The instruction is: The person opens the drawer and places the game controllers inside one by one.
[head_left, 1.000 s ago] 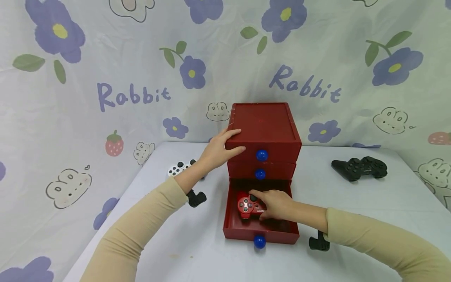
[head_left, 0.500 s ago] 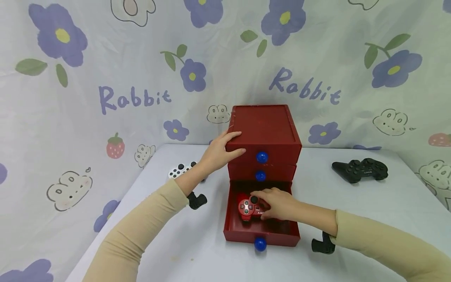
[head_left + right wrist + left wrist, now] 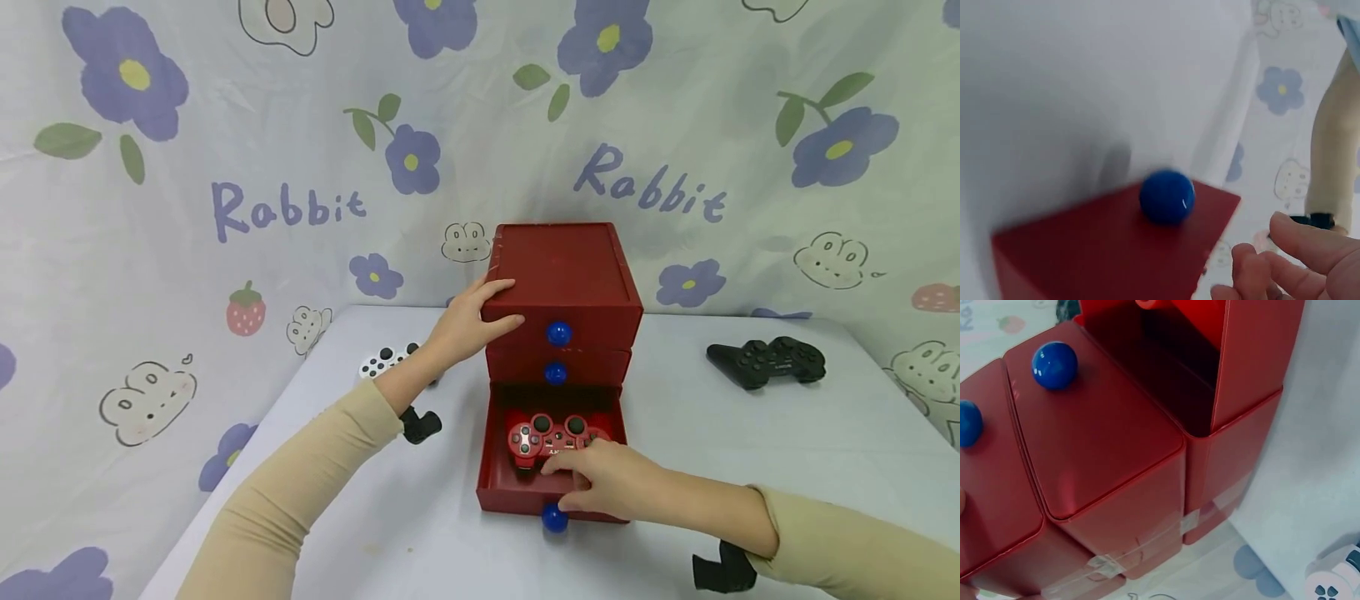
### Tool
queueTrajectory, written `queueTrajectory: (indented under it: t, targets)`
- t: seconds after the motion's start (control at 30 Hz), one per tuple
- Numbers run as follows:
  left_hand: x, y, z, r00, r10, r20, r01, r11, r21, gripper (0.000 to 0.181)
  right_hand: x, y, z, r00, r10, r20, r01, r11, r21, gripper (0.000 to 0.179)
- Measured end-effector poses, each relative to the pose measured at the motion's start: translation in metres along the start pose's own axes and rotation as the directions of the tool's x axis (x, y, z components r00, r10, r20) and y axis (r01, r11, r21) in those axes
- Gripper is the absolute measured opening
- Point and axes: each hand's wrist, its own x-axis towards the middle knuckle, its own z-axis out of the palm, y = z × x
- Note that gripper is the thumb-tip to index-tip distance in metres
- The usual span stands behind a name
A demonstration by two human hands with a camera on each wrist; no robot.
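A dark red drawer cabinet (image 3: 558, 262) with blue knobs stands on the table. My left hand (image 3: 468, 323) rests on its upper left edge, the thumb against the front and the fingers on top; only bits of fingers show at the edge of the left wrist view. The bottom drawer (image 3: 491, 492) is pulled out, and a red game controller (image 3: 555, 435) lies in it. Over the drawer's front right part is my right hand (image 3: 611, 483), fingers loosely bent and holding nothing. Its thumb is close to the drawer's blue knob (image 3: 1167, 197); contact cannot be made out.
A black controller (image 3: 768, 362) lies on the table to the right. On the left, a white controller (image 3: 382, 363) is partly hidden behind my left forearm. A patterned cloth (image 3: 300, 125) hangs behind the table.
My right hand has let go of the red controller and moved toward the drawer's front, uncovering the controller. The left hand stays on the cabinet.
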Motion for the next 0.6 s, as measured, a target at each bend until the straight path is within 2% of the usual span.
queueTrajectory:
  t: [0.17,0.23,0.33,0.47,0.6]
  targets:
    - [0.000,0.000,0.000,1.000,0.006,0.003,-0.006,1.000,-0.002,0.057,-0.009,-0.002,0.016,0.998,0.000,0.069,-0.010,0.990,0.143,0.032]
    - [0.000,0.000,0.000,1.000,0.008,0.004,-0.008,1.000,-0.004,0.057,-0.010,-0.002,0.023,0.996,0.002,0.091,-0.017,0.987,0.160,0.032]
    - [0.000,0.000,0.000,1.000,0.008,0.002,-0.008,1.000,-0.004,0.057,-0.010,-0.002,0.034,0.996,0.006,0.094,-0.017,0.992,0.124,0.032]
    - [0.000,0.000,0.000,1.000,0.009,0.004,-0.009,1.000,-0.012,0.057,-0.007,0.000,0.046,0.998,0.001,0.055,-0.002,1.000,0.031,0.031]
    - [-0.001,0.001,-0.001,1.000,0.009,0.007,-0.009,1.000,-0.020,0.058,-0.003,0.001,0.054,1.000,-0.001,0.025,0.001,1.000,-0.013,0.026]
